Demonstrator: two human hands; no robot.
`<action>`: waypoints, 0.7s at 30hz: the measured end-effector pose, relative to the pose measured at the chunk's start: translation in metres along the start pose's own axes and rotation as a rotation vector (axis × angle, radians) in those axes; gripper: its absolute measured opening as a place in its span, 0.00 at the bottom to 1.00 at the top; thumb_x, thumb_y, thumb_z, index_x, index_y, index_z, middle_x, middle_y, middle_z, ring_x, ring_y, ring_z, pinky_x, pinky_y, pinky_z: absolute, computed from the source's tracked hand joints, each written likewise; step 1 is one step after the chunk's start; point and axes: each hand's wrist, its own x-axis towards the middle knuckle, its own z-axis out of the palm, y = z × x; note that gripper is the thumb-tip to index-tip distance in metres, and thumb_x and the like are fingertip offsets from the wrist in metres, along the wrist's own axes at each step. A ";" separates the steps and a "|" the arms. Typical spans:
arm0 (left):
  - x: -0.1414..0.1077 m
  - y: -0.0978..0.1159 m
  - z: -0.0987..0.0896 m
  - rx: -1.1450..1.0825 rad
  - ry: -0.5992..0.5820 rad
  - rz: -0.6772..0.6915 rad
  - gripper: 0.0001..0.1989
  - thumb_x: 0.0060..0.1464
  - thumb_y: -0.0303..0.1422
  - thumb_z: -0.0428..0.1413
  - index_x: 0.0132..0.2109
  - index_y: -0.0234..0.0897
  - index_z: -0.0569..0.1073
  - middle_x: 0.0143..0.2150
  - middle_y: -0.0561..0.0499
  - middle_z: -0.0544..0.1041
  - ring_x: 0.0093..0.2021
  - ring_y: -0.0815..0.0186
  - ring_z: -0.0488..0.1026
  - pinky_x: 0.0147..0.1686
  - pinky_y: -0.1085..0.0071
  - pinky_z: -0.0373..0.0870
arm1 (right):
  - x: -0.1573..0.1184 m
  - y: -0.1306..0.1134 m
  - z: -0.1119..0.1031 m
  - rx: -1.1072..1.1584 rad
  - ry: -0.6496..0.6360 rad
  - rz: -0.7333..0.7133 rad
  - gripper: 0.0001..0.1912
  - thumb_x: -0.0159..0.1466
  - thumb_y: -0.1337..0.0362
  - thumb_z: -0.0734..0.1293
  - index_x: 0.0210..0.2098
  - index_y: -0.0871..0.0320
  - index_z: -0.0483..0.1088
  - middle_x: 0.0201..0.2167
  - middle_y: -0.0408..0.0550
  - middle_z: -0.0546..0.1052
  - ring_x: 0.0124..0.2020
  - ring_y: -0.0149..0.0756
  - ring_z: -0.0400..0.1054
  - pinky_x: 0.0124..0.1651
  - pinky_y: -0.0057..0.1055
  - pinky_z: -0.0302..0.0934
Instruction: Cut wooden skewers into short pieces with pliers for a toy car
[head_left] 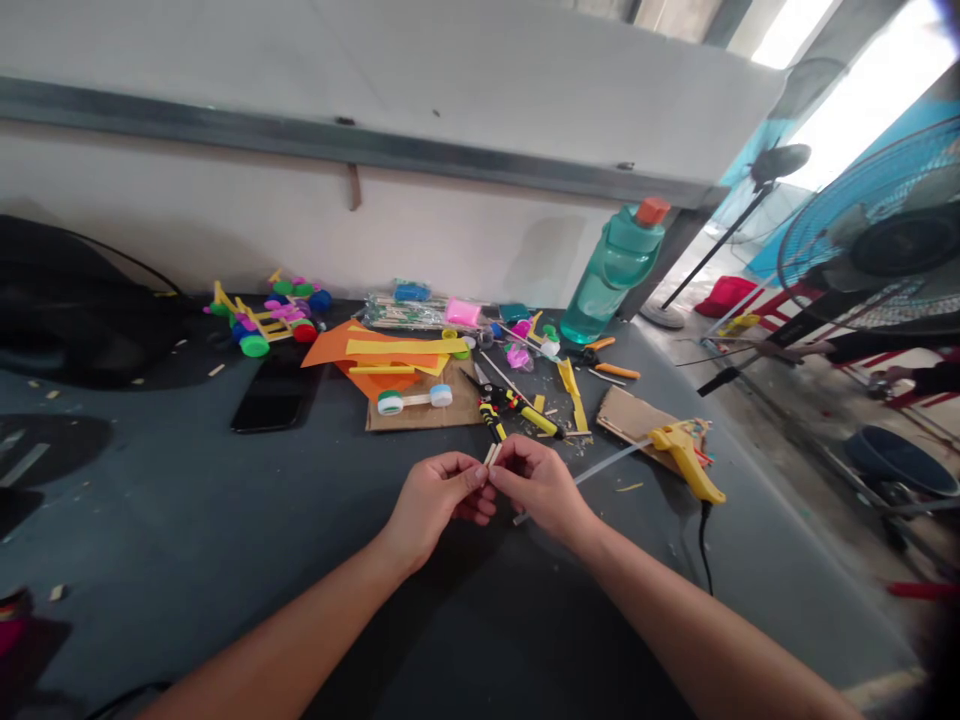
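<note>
My left hand point(436, 497) and my right hand point(541, 492) meet above the dark table, fingertips pinched together. Between them are two short pale wooden sticks point(492, 455), held side by side and pointing away from me; their lower ends are hidden by the fingers. Just beyond my fingers lie cutters with yellow-and-black handles point(529, 410). A pair of bottle caps joined by a stick point(415, 401) rests on a piece of cardboard point(382, 420). To the right, a yellow hot glue gun point(684, 462) lies with a clear glue stick point(611, 461) near my right wrist.
A teal bottle point(611, 275) stands at the back by the wall. Orange and yellow paper point(330, 350), a black phone point(270, 395) and small cap-wheeled toy cars point(274, 322) lie at back left. Orange-handled pliers point(616, 370) sit at right. Fans point(892, 240) stand beyond the table.
</note>
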 end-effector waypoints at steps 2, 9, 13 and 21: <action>0.000 0.001 0.001 0.014 0.008 0.003 0.14 0.47 0.38 0.62 0.31 0.30 0.72 0.24 0.50 0.75 0.22 0.70 0.72 0.23 0.75 0.71 | -0.001 0.000 0.000 0.024 -0.014 0.033 0.09 0.56 0.60 0.68 0.27 0.58 0.66 0.18 0.36 0.67 0.13 0.23 0.56 0.13 0.20 0.51; -0.002 0.001 0.003 -0.015 -0.044 -0.004 0.15 0.49 0.41 0.61 0.31 0.30 0.73 0.25 0.49 0.76 0.22 0.69 0.73 0.23 0.74 0.72 | -0.001 0.001 -0.001 0.141 0.035 0.066 0.11 0.56 0.57 0.69 0.28 0.60 0.71 0.16 0.37 0.66 0.14 0.23 0.57 0.14 0.20 0.55; -0.003 0.001 0.002 -0.109 -0.111 -0.021 0.17 0.52 0.43 0.58 0.31 0.30 0.74 0.24 0.47 0.77 0.21 0.68 0.73 0.22 0.73 0.72 | -0.002 -0.005 0.000 0.301 0.077 0.104 0.11 0.54 0.57 0.71 0.27 0.60 0.72 0.17 0.39 0.68 0.16 0.23 0.57 0.15 0.19 0.55; -0.006 0.003 0.002 -0.070 -0.160 0.003 0.12 0.48 0.37 0.62 0.30 0.30 0.74 0.24 0.49 0.77 0.21 0.69 0.73 0.22 0.74 0.72 | -0.003 -0.008 0.001 0.384 0.081 0.122 0.12 0.53 0.57 0.72 0.27 0.61 0.73 0.16 0.39 0.67 0.17 0.23 0.57 0.16 0.19 0.54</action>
